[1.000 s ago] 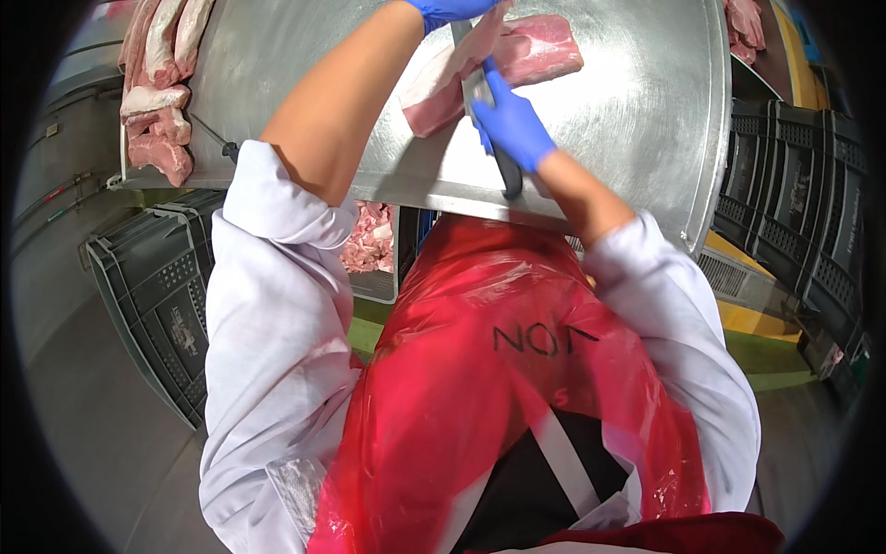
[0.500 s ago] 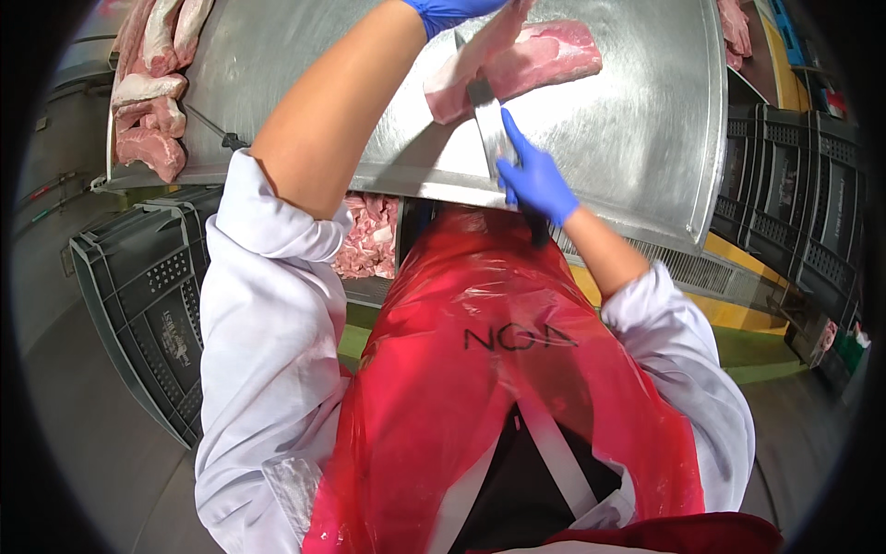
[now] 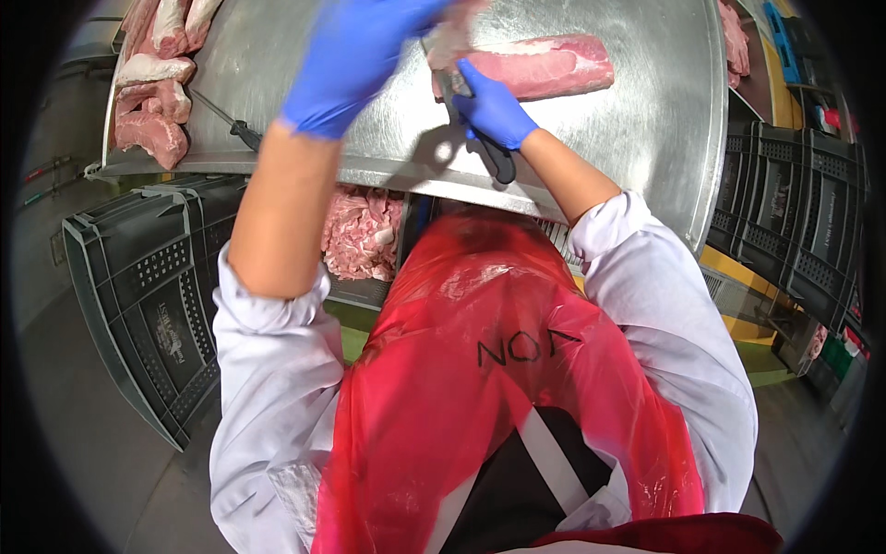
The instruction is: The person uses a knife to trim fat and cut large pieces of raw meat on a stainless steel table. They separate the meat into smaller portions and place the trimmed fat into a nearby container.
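At the top, my left hand [image 3: 355, 60], in a blue glove and motion-blurred, grips a pale, thin strip of meat [image 3: 461, 26]. My right hand [image 3: 494, 111], also gloved, is closed on a black-handled knife [image 3: 503, 164], whose blade points away from me beside that strip. A long pink slab of meat [image 3: 563, 65] lies just beyond my right hand on a steel worktop [image 3: 646, 138].
Meat cuts [image 3: 152, 138] line the worktop's left side, near a thin black-handled rod [image 3: 242, 131]. A crate of trimmings [image 3: 360, 235] sits below the front edge. Dark plastic crates [image 3: 143, 295] [image 3: 775, 212] flank me. More meat [image 3: 734, 42] lies at top right.
My left hand and forearm have swung down and leftward, with the strip pulled off the slab. My right hand has risen leftward with the knife. The slab appears further down and right.
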Available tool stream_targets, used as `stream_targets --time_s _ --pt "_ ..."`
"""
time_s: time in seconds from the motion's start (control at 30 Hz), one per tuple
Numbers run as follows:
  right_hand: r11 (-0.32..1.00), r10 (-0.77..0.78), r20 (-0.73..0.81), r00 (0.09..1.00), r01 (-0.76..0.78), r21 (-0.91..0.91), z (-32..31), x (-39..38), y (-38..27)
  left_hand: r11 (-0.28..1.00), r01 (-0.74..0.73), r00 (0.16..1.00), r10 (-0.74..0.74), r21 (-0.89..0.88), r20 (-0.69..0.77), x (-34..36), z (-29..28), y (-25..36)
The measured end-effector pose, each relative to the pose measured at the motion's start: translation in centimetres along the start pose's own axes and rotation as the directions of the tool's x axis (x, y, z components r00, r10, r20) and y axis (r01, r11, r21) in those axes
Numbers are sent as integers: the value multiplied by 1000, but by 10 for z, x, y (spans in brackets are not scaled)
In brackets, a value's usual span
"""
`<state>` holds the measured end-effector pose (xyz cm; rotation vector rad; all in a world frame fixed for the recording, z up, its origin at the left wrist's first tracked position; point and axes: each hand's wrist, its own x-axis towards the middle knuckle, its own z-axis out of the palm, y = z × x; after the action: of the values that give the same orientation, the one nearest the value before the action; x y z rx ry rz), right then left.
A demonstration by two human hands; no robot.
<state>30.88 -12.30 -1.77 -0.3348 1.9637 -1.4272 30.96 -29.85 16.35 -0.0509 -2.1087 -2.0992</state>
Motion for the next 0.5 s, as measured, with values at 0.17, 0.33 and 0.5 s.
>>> stream_targets --time_s 0.17,0.33,0.5 --pt "942 155 320 935 -42 -332 -11 -89 -33 985 45 954 -93 -167 -286 -106 -160 37" --pt "963 212 -279 937 -249 -106 -89 -71 -13 948 300 924 -261 105 -279 -234 -247 25" --pt "985 165 -462 871 -169 34 -157 2 11 592 558 786 -602 582 -140 -262 -255 -46"
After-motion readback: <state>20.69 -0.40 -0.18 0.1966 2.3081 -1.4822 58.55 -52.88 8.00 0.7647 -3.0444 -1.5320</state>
